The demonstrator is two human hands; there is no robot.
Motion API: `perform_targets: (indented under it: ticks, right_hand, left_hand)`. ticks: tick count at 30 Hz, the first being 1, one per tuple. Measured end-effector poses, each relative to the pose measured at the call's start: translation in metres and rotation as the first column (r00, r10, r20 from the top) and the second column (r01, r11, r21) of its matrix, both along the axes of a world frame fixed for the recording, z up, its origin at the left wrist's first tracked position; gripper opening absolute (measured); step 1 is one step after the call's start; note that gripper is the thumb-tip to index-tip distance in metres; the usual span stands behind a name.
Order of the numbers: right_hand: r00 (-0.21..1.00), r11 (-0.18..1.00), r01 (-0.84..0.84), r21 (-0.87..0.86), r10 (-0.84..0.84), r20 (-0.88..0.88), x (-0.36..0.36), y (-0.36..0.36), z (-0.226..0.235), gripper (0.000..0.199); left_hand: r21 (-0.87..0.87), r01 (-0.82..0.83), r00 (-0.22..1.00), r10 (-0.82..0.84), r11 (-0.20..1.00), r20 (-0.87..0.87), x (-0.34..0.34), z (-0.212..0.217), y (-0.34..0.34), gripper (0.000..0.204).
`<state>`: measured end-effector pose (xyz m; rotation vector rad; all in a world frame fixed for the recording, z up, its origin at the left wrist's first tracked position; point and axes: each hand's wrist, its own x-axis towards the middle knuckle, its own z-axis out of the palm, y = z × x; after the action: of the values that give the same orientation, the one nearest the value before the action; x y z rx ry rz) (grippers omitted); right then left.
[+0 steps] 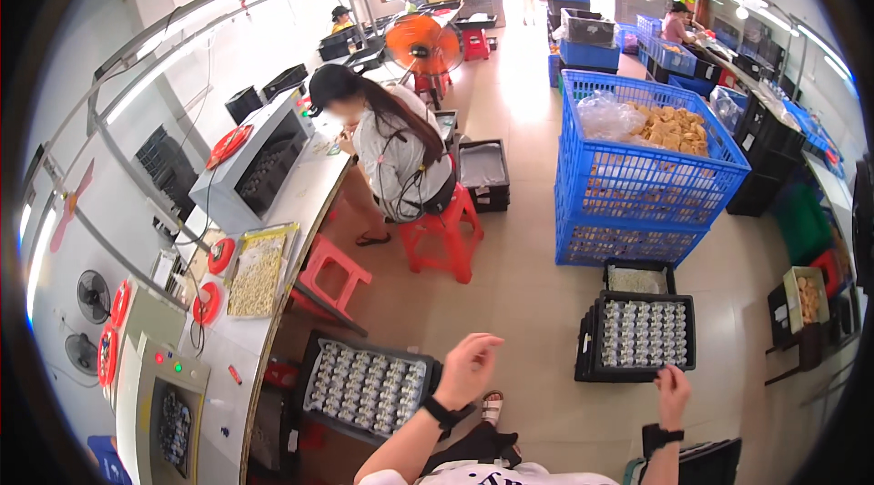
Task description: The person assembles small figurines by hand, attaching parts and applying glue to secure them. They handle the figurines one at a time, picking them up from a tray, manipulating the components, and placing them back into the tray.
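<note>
Loosely curled and apart, the fingers of the left hand hold nothing, hovering just beside a black plastic tray of small pale parts by the bench. The right hand pinches the near rim of a stacked black tray on the floor. Gripped at one edge only, it could tip and spill parts.

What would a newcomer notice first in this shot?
Probably the tall stack of blue crates right of centre, the top one filled with tan pieces. Next, the two black trays of small grey parts: one by the left hand, one just above the right hand. A person on a red stool works at the long bench on the left.
</note>
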<state>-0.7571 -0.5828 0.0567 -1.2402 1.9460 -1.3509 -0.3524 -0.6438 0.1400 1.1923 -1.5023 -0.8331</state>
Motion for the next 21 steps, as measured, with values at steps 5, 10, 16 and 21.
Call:
perform_targets:
  ticks: [5,10,16,21]
  right_hand:
    - [0.958,0.953,-0.284,-0.104,0.279,-0.066,0.090,-0.120,0.020,0.020]
    - [0.857,0.856,-0.509,-0.094,0.493,-0.153,0.185,-0.222,0.046,0.021]
    - [0.713,0.708,-0.702,-0.084,0.696,-0.088,0.243,-0.327,0.047,0.020]
    - [0.519,0.516,-0.855,-0.055,0.850,-0.086,0.281,-0.412,0.036,0.019]
  left_hand:
    - [0.010,-0.319,0.944,0.319,0.948,-0.082,0.087,-0.012,-0.033,0.019]
    - [0.027,-0.604,0.791,0.604,0.796,-0.099,0.157,-0.026,-0.056,0.017]
    - [0.048,-0.651,0.753,0.652,0.757,-0.089,0.165,-0.020,-0.103,0.015]
    - [0.056,-0.751,0.655,0.753,0.658,-0.056,0.162,-0.020,-0.153,0.015]
